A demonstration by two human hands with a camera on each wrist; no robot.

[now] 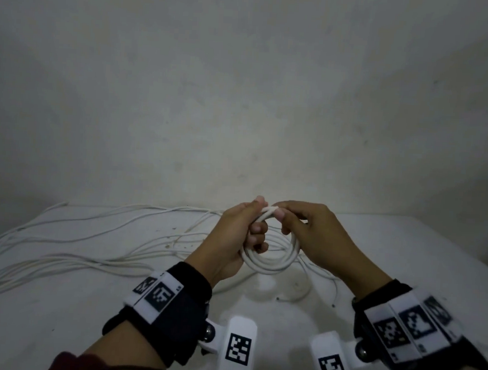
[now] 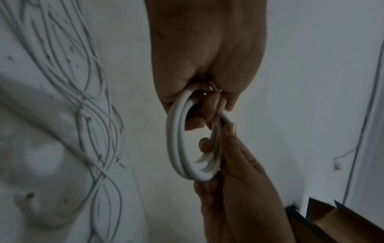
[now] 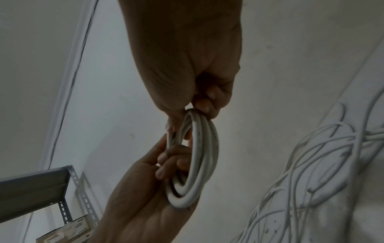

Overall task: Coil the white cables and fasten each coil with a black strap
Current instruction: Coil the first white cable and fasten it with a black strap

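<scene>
Both hands met above the bench (image 1: 404, 252), forearms angled inward from the near edge, each wrist wearing a black band with printed markers. Left hand (image 1: 234, 235) had its palm turned toward the right one, thumb on top and fingers (image 1: 258, 228) curled through the middle of the coil (image 1: 272, 263), gripping its left side. Right hand (image 1: 317, 232) came in from the other side, knuckles up, thumb and forefinger pinching the top of the coil where the strands bunched together.

That coil was a small ring of several white turns, held clear of the bench. It hung below the pinch, its open face tipped toward the head camera; in both wrist views it showed nearly edge-on as a narrow oval (image 2: 182, 139) (image 3: 199, 161).

Beyond and to the left, loose cables (image 1: 76, 249) lay in long strands across the bench, running mostly left to right, their ends trailing toward the left edge. Behind stood a plain wall (image 1: 243, 84).
</scene>
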